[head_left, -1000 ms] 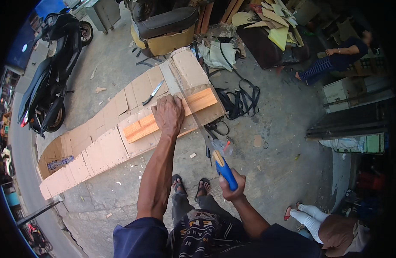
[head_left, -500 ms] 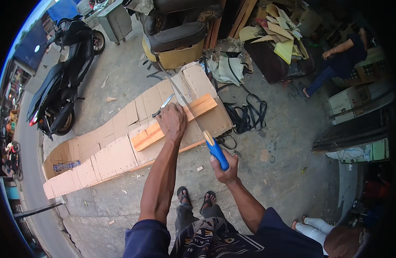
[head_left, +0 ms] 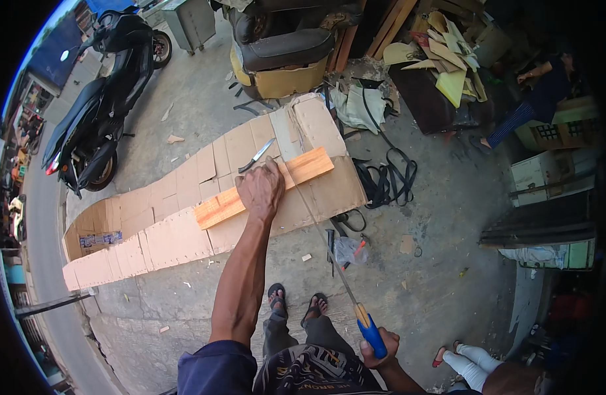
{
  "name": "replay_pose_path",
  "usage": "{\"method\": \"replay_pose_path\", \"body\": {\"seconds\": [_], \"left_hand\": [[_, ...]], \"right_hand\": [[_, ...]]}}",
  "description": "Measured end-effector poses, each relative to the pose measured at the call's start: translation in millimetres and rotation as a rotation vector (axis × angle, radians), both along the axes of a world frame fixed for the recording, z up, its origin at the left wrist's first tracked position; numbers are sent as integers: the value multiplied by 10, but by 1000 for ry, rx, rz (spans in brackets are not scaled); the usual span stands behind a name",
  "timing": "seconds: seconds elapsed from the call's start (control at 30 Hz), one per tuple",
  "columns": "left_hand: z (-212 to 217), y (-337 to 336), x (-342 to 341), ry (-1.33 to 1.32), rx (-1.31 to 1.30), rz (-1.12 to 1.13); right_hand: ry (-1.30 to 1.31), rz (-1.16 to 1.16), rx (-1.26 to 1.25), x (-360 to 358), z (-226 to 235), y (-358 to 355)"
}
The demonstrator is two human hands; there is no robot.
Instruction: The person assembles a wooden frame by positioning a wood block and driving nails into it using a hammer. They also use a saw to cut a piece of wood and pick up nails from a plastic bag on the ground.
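My left hand [head_left: 260,191] is closed over an orange-brown wooden plank [head_left: 221,209], holding it down on a long cardboard-covered frame [head_left: 175,232]. In my right hand [head_left: 390,342], low and near my body, is the blue handle of a handsaw [head_left: 371,334]. Its thin blade slants up and left, and the far end lies at the plank just right of my left knuckles. Beyond my left hand, a knife [head_left: 258,155] with a dark handle rests on the cardboard.
Black straps [head_left: 394,174] lie tangled right of the frame. A clear plastic bag [head_left: 350,250] and a dark tool [head_left: 330,245] are on the concrete. Farther off stand a torn armchair [head_left: 283,49], a motorbike [head_left: 105,99] and a pile of foam scraps [head_left: 448,56]. Two other people are at the right.
My right hand has pulled the handsaw back toward my body, sliding its blade across the plank. The bag and dark tool now show. My left hand stays on the plank; the view has shifted slightly.
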State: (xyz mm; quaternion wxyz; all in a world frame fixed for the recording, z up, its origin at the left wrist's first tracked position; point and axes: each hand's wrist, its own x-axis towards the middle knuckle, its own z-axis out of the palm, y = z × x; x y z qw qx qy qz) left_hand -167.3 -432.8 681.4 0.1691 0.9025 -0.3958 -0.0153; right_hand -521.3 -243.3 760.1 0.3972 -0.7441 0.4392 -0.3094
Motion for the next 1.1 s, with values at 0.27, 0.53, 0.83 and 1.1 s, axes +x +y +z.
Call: {"method": "replay_pose_path", "body": {"seconds": [0.27,0.53,0.83,1.1], "left_hand": [[117,-19,49,28,20,-63],[198,-103,8,-26,2,-96],[93,20,39,-18,50,-36],[37,33,81,39,50,-43]], "right_hand": [[-158,2,99,1219,-303,-1009],[-100,-68,70,1114,-50,-877],[-100,-41,98,573,222,-214],[-13,4,116,881,-49,-596]]}}
